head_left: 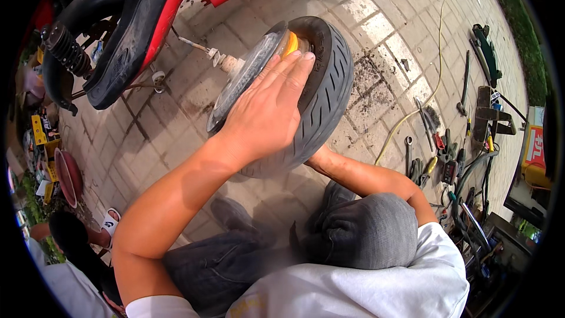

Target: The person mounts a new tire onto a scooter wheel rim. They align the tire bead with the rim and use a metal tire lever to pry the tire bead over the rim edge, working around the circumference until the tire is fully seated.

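A small scooter wheel stands upright on the paved ground in front of my knees, with a dark grey tyre (332, 76) around a dusty metal hub disc (244, 76). A yellow part (290, 43) shows at the hub's top edge, and a threaded axle stub (215, 56) sticks out to the left. My left hand (265, 112) lies flat over the hub and the tyre's near edge, fingers together, pressing on the wheel. My right forearm (359, 176) reaches in under the tyre from the right; that hand is hidden behind the wheel.
A red and black scooter body (159, 17) with a coil shock (67, 50) hangs over the upper left. Several hand tools (438, 153) and a yellow hose (412, 112) lie on the paving at right. Another person (70, 235) crouches at lower left.
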### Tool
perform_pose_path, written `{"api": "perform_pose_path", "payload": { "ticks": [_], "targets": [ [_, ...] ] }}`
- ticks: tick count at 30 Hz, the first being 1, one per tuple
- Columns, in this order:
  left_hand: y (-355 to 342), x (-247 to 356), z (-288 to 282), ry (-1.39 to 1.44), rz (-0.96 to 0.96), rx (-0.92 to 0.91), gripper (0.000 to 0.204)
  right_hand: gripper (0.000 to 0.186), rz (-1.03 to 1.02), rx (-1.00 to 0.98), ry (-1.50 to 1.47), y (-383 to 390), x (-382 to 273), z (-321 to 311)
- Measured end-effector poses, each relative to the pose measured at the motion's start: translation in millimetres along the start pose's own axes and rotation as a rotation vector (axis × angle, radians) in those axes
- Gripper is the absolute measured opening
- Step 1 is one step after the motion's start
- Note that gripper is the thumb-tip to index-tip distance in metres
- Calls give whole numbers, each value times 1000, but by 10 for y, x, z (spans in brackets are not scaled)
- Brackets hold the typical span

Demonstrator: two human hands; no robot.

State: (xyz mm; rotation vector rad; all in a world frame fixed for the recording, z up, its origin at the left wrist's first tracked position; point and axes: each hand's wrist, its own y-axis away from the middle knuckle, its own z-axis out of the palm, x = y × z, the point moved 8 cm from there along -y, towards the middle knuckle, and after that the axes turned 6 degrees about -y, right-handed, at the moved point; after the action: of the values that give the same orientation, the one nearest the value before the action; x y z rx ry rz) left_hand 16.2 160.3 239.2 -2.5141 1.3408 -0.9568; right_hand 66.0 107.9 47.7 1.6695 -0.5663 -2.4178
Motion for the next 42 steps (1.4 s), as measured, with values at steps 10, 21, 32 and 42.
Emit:
{"api": "perform_pose_path", "payload": {
  "ticks": [10, 21, 32, 42],
  "targets": [
    [6, -143, -85, -45, -18, -67, 87, 32, -68, -16, 3, 121, -123, 12],
    [-120, -369, -220, -97, -68, -14, 84, 29, 4, 43, -129, 344, -97, 21],
    [-134, -370, -249, -65, -53, -21, 84, 27, -315, -80, 163, 268, -262, 155],
    [-117, -329, -234, -67, -48, -33, 84, 37, -228, -91, 38, 243, -275, 109]
  ]
}}
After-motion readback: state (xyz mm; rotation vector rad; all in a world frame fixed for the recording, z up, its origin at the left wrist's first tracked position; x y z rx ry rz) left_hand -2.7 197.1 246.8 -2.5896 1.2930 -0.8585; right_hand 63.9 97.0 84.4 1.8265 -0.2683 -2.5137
